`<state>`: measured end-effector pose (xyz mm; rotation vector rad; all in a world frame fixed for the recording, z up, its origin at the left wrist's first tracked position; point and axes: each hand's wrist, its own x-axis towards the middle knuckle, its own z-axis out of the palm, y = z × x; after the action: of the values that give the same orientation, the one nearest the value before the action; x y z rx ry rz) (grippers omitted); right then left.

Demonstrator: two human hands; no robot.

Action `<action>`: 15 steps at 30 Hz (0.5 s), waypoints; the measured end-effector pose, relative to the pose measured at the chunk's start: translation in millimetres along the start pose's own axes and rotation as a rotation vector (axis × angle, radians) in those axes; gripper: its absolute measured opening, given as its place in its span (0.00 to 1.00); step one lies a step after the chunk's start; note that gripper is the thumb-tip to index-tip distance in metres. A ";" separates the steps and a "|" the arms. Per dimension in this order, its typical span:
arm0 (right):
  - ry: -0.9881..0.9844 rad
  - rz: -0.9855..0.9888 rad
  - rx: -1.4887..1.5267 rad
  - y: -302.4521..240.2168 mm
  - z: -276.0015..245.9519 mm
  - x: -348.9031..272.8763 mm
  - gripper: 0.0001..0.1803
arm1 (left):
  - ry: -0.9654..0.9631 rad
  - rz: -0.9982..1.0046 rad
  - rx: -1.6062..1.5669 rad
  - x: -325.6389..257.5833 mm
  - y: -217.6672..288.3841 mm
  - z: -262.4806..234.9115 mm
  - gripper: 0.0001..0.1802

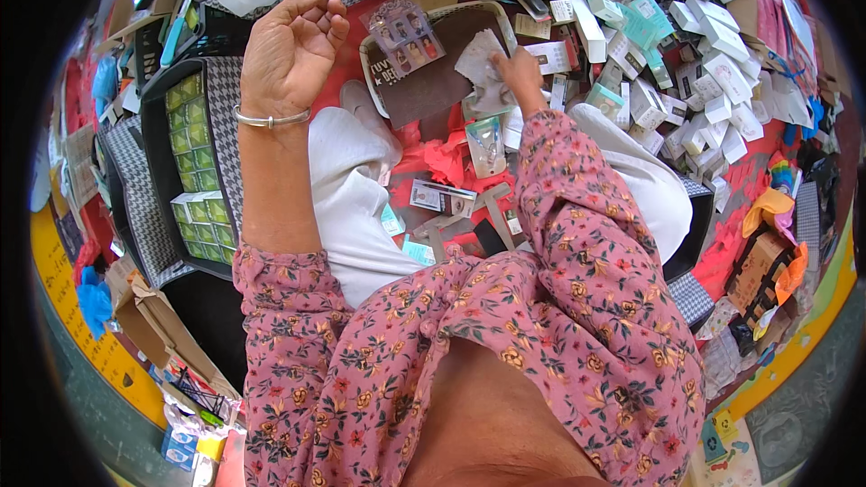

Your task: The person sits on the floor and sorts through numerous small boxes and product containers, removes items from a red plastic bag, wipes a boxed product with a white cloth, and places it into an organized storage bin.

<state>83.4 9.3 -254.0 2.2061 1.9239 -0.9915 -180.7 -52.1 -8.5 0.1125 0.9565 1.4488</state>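
My left hand point(293, 50), with a bangle at its wrist, is raised at the upper left. Its palm is turned up, the fingers are loosely bent, and nothing lies in it. Farther right, my right hand point(521, 78) grips a crumpled greyish-white cloth point(487, 63) at the right side of a pale-rimmed basket point(368, 68). Inside the basket lie a dark brown sheet point(424, 95) and a purple card with small figures point(406, 41). Just below the cloth, a clear-fronted pouch point(487, 146) lies between my knees. The fingertips on the cloth are partly hidden.
Many small white boxes point(722, 81) are heaped at the right. A houndstooth-sided bin point(224, 140) at the left holds green packets point(194, 158). Red sheeting point(442, 158), a flat printed box point(442, 198) and loose pieces lie between my legs. Cardboard point(162, 325) stands at lower left.
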 end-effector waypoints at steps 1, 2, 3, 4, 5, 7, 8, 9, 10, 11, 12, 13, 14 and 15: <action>0.045 -0.027 -0.058 1.1 6.9 0.2 0.15 | 0.002 -0.003 0.005 -1.2 -1.0 0.0 0.15; 0.096 -0.052 -0.115 -4.9 12.8 -2.3 0.16 | -0.001 -0.006 0.010 -0.3 -1.6 0.0 0.15; 0.145 -0.070 -0.173 -11.6 17.4 -7.7 0.16 | -0.005 -0.016 0.015 0.1 -1.9 0.8 0.15; 0.174 -0.024 -0.174 -20.6 22.6 -11.6 0.15 | -0.004 -0.021 0.016 1.3 -1.4 2.3 0.15; 0.200 -0.065 -0.129 -26.4 24.6 -18.5 0.14 | 0.003 -0.020 0.014 0.6 -1.7 1.3 0.15; 0.253 -0.151 -0.036 -37.6 24.2 -33.6 0.14 | 0.017 -0.014 0.015 -1.9 -0.2 1.4 0.15; 0.310 -0.221 -0.046 -38.3 30.3 -32.1 0.12 | 0.012 -0.013 0.018 -0.9 -1.0 4.6 0.15; 0.276 -0.268 -0.032 -45.1 32.8 -37.8 0.11 | 0.016 -0.015 0.022 -1.0 -2.5 5.5 0.15; 0.242 -0.316 -0.019 -53.3 36.0 -43.3 0.11 | 0.020 -0.016 0.025 -1.2 -4.3 5.9 0.15; 0.212 -0.366 -0.003 -61.1 38.0 -47.6 0.10 | 0.024 -0.020 0.025 -0.7 -5.2 7.1 0.15; 0.222 -0.382 -0.041 -66.1 42.1 -51.1 0.10 | 0.028 -0.023 0.026 -0.1 -6.1 8.1 0.15; 0.231 -0.397 -0.078 -70.3 45.8 -54.2 0.09 | 0.032 -0.027 0.027 0.6 -7.0 9.0 0.15; 0.238 -0.417 -0.114 -75.0 48.6 -57.6 0.09 | 0.027 -0.029 0.027 0.7 -6.9 8.8 0.15; 0.245 -0.419 -0.109 -78.0 50.4 -60.4 0.09 | 0.023 -0.032 0.027 1.3 -7.1 8.2 0.15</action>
<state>-9.7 -47.7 -236.2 1.9862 2.5536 -0.6487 -170.4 -48.5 -8.1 0.1003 0.9924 1.4106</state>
